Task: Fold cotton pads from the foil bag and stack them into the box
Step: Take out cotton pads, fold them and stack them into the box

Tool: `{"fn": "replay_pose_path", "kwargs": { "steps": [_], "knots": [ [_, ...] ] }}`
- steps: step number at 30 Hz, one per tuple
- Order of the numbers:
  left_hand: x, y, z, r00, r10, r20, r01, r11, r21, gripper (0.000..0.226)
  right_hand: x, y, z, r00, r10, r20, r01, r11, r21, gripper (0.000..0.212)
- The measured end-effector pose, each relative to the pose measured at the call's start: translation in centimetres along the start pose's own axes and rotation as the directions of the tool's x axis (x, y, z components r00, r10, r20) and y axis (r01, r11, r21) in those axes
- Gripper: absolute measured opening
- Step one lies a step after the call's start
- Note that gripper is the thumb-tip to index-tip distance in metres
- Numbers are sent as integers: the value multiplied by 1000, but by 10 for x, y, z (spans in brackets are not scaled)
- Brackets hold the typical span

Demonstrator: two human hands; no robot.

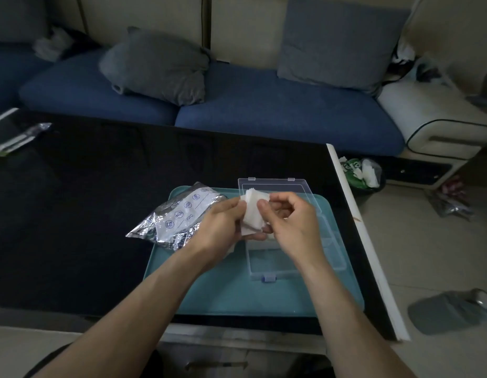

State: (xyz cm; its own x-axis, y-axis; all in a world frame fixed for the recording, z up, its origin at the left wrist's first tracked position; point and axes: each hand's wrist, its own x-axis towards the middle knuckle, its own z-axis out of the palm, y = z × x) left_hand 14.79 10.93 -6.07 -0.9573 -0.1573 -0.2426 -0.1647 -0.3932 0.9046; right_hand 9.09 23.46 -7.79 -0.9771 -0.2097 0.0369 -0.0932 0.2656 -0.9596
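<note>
Your left hand (223, 222) and right hand (288, 222) both pinch the cotton pads (253, 214) above the open box (294, 257), near the tray's (237, 296) right edge. Separate 1 pad, align edges, then crease firmly.

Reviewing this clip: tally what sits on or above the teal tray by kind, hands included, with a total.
Hands: 2, left hand and right hand, both holding the pad stack
Cotton pad stack: 1 (pad count unclear)
Foil bag: 1
Clear box, lid open: 1
Teal tray: 1
Total: 6
</note>
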Motion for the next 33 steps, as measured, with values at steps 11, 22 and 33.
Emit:
{"fn": "replay_pose_path", "kwargs": {
  "steps": [11,22,33],
  "knots": [
    [1,2,-8,994,-64,-86,68,996,54,29,10,-8,-26,992,81,95,-100,972,213,17],
    [0,1,-6,999,-37,15,35,992,119,33,6,-6,-25,978,29,208,-18,998,-56,17],
    [8,-2,-12,974,-126,190,142,987,-72,43,-5,-12,-9,931,-188,314,192,981,16,45]
  ]
}}
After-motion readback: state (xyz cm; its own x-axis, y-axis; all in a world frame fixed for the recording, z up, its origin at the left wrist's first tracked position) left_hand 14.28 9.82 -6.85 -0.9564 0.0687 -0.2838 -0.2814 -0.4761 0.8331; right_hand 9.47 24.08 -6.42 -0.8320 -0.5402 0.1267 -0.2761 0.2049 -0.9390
